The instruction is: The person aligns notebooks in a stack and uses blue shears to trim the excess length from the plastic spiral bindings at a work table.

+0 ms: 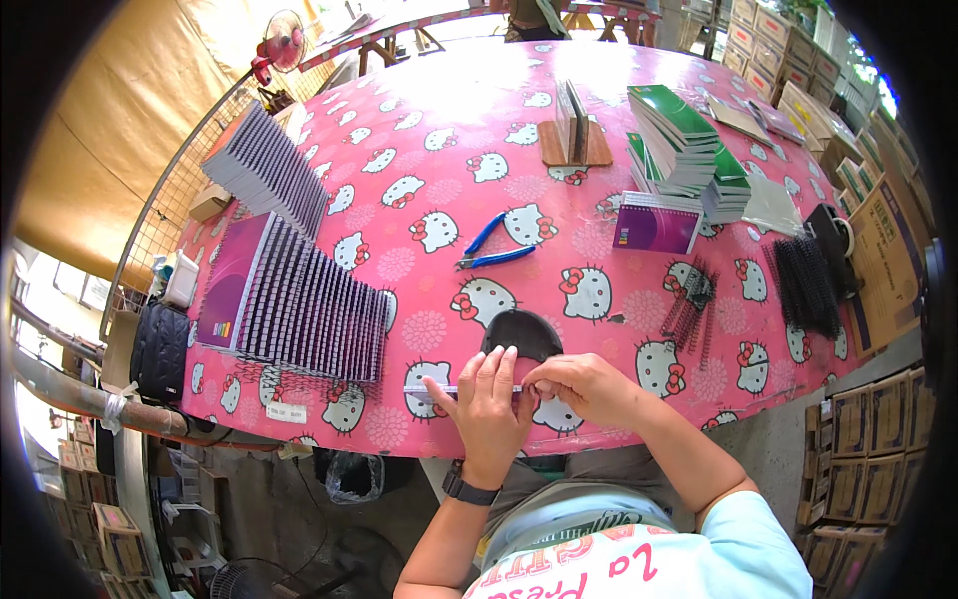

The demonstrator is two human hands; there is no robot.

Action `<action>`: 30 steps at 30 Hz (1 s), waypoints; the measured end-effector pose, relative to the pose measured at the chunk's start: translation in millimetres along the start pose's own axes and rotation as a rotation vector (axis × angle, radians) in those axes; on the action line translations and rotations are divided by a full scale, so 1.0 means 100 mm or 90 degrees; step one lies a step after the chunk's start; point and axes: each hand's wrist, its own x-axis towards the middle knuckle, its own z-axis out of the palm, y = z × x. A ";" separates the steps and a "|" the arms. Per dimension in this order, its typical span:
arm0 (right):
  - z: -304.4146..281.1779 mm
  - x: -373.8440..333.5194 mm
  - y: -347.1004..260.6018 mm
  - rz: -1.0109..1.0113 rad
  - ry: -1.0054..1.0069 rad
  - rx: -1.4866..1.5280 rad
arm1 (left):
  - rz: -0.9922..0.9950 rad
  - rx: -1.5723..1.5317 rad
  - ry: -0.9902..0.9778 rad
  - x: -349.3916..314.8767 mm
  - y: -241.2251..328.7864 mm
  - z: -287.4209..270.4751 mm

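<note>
My left hand (pixel 489 401) grips a thin notebook (pixel 439 390) at the table's near edge, its fingers laid over the top and its thumb to the left. Only a narrow pale strip of the notebook shows. At its right end my right hand (pixel 587 387) is closed in a pinch; what lies between the fingertips is too small to make out. Just beyond my fingers sits a black rounded object (pixel 522 334). Farther off, blue-handled pliers (pixel 496 246) lie with their handles spread.
Tall stacks of spiral notebooks (pixel 309 304) stand left. Right of centre are green-covered pads (pixel 674 125), a purple notebook (pixel 657 224) and loose black spiral coils (pixel 691 307). More black coils (pixel 804 285) lie near a cardboard box (pixel 886 262). A wooden stand (pixel 576 145) is farther back.
</note>
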 end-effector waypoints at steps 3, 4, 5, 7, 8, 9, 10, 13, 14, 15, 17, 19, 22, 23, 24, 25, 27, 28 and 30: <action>-0.08 0.04 -0.18 0.133 -0.010 0.030 | 0.003 -0.085 -0.033 0.06 0.01 -0.16; -0.10 0.06 -0.20 0.127 -0.019 0.010 | 0.014 -0.138 -0.039 0.06 -0.03 -0.19; -0.12 0.08 -0.22 0.120 -0.029 -0.010 | 0.025 -0.191 -0.046 0.04 -0.10 -0.22; -0.18 0.13 -0.23 0.152 -0.075 -0.005 | 0.113 -0.184 -0.065 0.05 -0.24 -0.28; -0.22 0.18 -0.21 0.191 -0.112 0.024 | 0.109 -0.186 -0.080 0.05 -0.26 -0.29; -0.26 0.23 -0.19 0.229 -0.150 0.052 | 0.104 -0.189 -0.094 0.04 -0.27 -0.30; -0.29 0.29 -0.12 0.183 -0.142 0.023 | 0.100 -0.191 -0.109 0.04 -0.27 -0.31; -0.27 0.49 0.16 0.061 -0.105 -0.103 | 0.108 -0.161 -0.101 0.08 -0.23 -0.34; -0.21 0.54 0.25 -0.021 -0.127 -0.186 | 0.108 -0.182 -0.094 0.08 -0.21 -0.34; -0.16 0.59 0.33 -0.105 -0.148 -0.269 | 0.108 -0.203 -0.085 0.09 -0.19 -0.36; -0.07 0.64 0.48 -0.138 -0.264 -0.340 | 0.116 -0.221 -0.079 0.09 -0.20 -0.37; -0.10 0.68 0.38 -0.071 -0.308 -0.313 | 0.115 -0.211 -0.089 0.02 -0.30 -0.37; -0.22 0.59 0.29 0.003 -0.326 -0.315 | 0.101 -0.221 -0.085 0.02 -0.35 -0.35; -0.25 0.55 0.27 0.019 -0.326 -0.323 | 0.093 -0.190 -0.080 0.03 -0.37 -0.37; -0.28 0.52 0.26 0.035 -0.324 -0.335 | 0.086 -0.159 -0.073 0.05 -0.37 -0.39; -0.24 0.47 0.36 -0.024 -0.284 -0.337 | 0.080 -0.128 -0.067 0.06 -0.37 -0.41; -0.20 0.43 0.44 -0.046 -0.229 -0.264 | 0.085 -0.143 -0.081 0.00 -0.46 -0.43; -0.19 0.41 0.46 -0.058 -0.202 -0.225 | 0.086 -0.149 -0.089 -0.03 -0.48 -0.44; -0.27 0.33 0.47 0.033 -0.171 -0.027 | 0.090 -0.162 -0.098 -0.07 -0.48 -0.47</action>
